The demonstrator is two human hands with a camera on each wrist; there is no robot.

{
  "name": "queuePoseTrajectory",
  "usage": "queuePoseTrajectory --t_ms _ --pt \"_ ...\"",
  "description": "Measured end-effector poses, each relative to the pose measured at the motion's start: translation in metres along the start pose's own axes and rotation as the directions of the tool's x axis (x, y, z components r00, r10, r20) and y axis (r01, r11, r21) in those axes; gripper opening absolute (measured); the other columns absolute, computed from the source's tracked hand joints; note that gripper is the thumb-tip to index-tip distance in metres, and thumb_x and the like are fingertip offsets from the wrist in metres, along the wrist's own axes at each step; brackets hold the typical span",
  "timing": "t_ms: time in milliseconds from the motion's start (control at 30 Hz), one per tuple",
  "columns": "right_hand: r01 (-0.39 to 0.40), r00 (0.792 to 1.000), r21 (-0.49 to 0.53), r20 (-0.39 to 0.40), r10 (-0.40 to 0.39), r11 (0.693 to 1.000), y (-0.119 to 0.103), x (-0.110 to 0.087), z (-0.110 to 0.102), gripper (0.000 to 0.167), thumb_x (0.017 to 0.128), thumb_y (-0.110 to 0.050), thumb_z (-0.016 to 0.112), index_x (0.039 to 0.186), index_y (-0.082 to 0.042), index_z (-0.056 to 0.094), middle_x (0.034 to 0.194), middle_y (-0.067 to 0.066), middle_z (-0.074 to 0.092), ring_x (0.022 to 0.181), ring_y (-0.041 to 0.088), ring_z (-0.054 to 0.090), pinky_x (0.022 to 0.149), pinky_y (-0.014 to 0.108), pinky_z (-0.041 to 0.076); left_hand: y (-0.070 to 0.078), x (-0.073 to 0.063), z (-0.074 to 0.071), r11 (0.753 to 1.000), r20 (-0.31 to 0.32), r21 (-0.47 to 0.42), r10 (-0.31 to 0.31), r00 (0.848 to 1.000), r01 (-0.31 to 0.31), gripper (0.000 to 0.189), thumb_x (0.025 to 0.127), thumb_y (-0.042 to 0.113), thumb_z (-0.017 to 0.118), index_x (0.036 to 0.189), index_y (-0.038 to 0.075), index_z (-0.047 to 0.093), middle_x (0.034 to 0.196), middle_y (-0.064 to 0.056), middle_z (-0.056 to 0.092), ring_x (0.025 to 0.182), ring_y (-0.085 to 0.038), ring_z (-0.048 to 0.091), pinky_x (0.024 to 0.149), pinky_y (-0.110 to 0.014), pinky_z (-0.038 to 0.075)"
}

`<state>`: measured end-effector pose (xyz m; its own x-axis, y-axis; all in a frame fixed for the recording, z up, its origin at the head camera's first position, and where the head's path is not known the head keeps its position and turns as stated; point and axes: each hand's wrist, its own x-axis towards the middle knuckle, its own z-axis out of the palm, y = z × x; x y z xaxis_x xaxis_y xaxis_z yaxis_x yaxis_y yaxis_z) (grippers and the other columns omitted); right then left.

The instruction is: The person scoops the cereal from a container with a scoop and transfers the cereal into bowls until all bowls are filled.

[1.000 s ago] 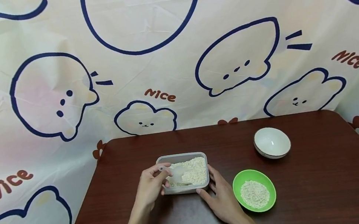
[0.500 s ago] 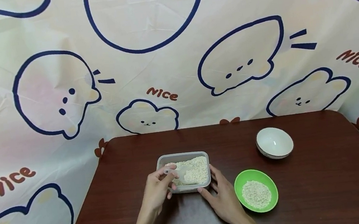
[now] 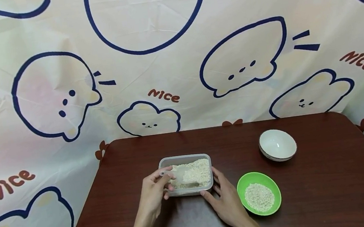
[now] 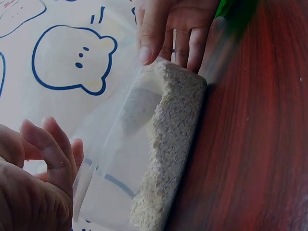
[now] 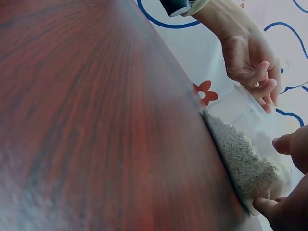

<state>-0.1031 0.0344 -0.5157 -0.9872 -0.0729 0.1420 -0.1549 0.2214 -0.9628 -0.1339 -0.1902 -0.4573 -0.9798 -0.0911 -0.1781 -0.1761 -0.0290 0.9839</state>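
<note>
Left of centre in the head view, the left hand's fingers pinch a translucent scoop within a clear tub of pale flakes, lower centre. The right hand's spread fingers touch its right end. At lower right, a green bowl holds flakes, and a white bowl sits beyond.

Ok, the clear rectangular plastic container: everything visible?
The clear rectangular container looks plastic, with rounded corners and a pale rim. It stands upright, lidless, on the dark reddish-brown table, holding pale flakes piled higher toward its right end. The right hand touches that end and the near corner. The left hand holds a translucent scoop over its left part; scoop contact is unclear.
</note>
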Motion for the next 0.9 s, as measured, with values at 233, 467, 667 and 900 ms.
queuePoseTrajectory --t_ms 233,467,667,900 --pt "-0.014 1.0 -0.022 -0.004 0.014 1.0 -0.001 -0.001 -0.001 0.08 0.098 -0.017 0.081 0.162 0.002 0.038 0.159 0.028 0.051 0.147 0.042 0.054 0.113 0.042 0.051 0.004 0.001 -0.013 0.998 -0.01 -0.064 0.002 1.0 -0.003 0.035 0.104 0.003 0.061 0.137 -0.009 0.064 0.089 -0.001 0.075 0.059 -0.006 0.057 0.045 -0.016 0.037" --pt "-0.003 1.0 -0.018 0.005 0.003 1.0 -0.002 0.0 -0.002 0.079 0.099 -0.018 0.079 0.162 0.004 0.037 0.16 0.03 0.049 0.147 0.044 0.053 0.113 0.043 0.051 0.011 0.003 -0.026 0.994 -0.034 -0.108 0.007 0.999 -0.01 0.036 0.104 0.003 0.061 0.138 -0.008 0.063 0.086 0.001 0.076 0.057 -0.005 0.055 0.045 -0.016 0.037" --pt "-0.006 1.0 -0.007 0.008 0.006 1.0 -0.003 0.0 -0.001 0.079 0.099 -0.017 0.08 0.162 0.004 0.037 0.16 0.03 0.048 0.149 0.043 0.051 0.115 0.043 0.049 0.015 0.003 -0.031 0.994 -0.042 -0.111 0.012 0.999 -0.017 0.035 0.105 0.004 0.061 0.138 -0.007 0.062 0.086 0.001 0.077 0.057 -0.005 0.054 0.045 -0.017 0.036" --pt "0.029 0.999 -0.088 -0.023 -0.031 0.996 -0.01 -0.001 -0.005 0.078 0.098 -0.018 0.08 0.161 0.004 0.039 0.16 0.024 0.051 0.151 0.039 0.05 0.118 0.046 0.047 0.017 0.003 -0.03 0.992 -0.018 -0.126 0.025 1.0 -0.027 0.036 0.106 0.006 0.06 0.139 -0.007 0.061 0.085 0.004 0.076 0.058 -0.004 0.054 0.045 -0.016 0.036"
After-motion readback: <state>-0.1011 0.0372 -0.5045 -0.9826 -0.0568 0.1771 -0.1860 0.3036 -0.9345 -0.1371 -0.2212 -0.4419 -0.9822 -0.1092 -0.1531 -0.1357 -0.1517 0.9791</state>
